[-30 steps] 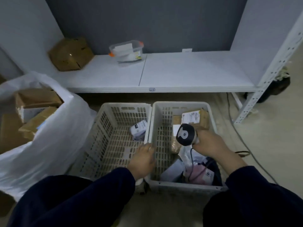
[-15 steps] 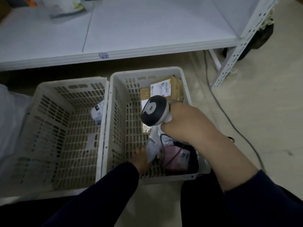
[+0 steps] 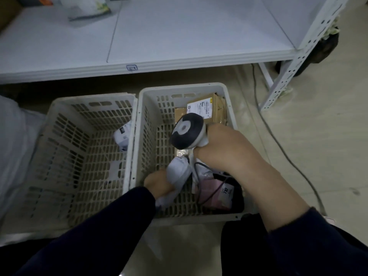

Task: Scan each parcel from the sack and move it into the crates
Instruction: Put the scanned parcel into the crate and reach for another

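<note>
Parcel point(image 3: 179, 174) (soft polybag) gripped in left hand point(image 3: 157, 183); right hand point(image 3: 225, 148) clasps rounded scanner point(image 3: 187, 131).

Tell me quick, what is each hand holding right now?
Left hand: gripping a white parcel inside the right-hand crate.
Right hand: gripping the scanner above that crate.

A parcel sorting room: metal shelving point(image 3: 179, 36), plastic crates point(image 3: 87, 156) with labelled parcels point(image 3: 207, 110).
</note>
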